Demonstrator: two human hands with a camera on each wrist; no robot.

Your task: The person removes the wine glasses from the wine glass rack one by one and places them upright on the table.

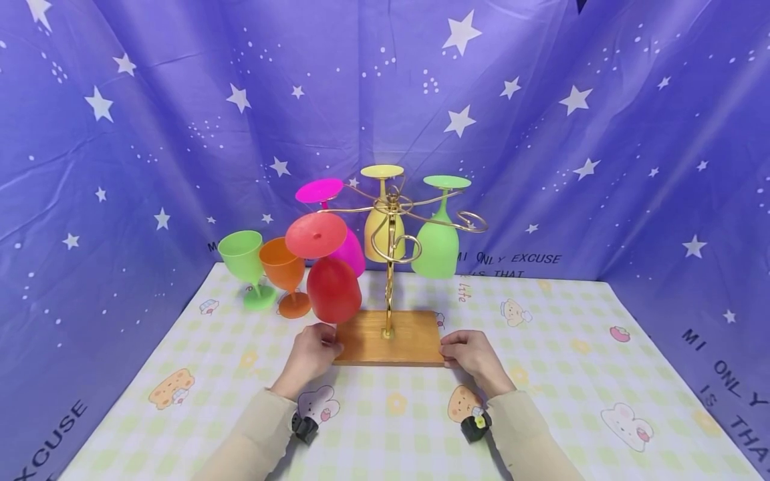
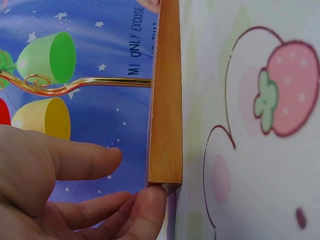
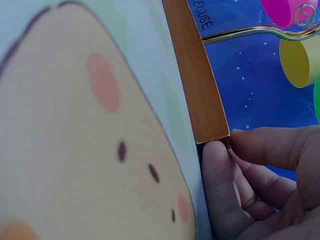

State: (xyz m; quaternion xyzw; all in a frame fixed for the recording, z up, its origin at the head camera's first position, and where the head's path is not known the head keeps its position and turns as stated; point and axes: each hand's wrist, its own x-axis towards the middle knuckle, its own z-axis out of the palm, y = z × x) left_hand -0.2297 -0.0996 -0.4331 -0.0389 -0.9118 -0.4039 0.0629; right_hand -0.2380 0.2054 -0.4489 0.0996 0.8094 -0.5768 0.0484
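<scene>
A gold metal wine glass rack point(image 1: 390, 280) stands on a rectangular wooden base point(image 1: 415, 334) in the middle of the table. Upside down on its arms hang a red goblet point(image 1: 333, 290), a magenta goblet point(image 1: 350, 250), a yellow goblet point(image 1: 385, 234) and a green goblet point(image 1: 436, 250). My left hand point(image 1: 311, 353) is at the base's left end, fingertips at its edge; in the left wrist view the thumb point(image 2: 95, 159) stands apart from the wood. My right hand point(image 1: 475, 355) pinches the right end's corner between thumb point(image 3: 265, 145) and finger.
Left of the rack, a light green goblet point(image 1: 243, 260) and an orange goblet point(image 1: 284, 267) stand upright on the table. A checked cloth with cartoon prints point(image 1: 559, 374) covers the table. Blue star-patterned curtains point(image 1: 517, 147) hang behind and at both sides. Two rack loops at the right and front hold no goblet.
</scene>
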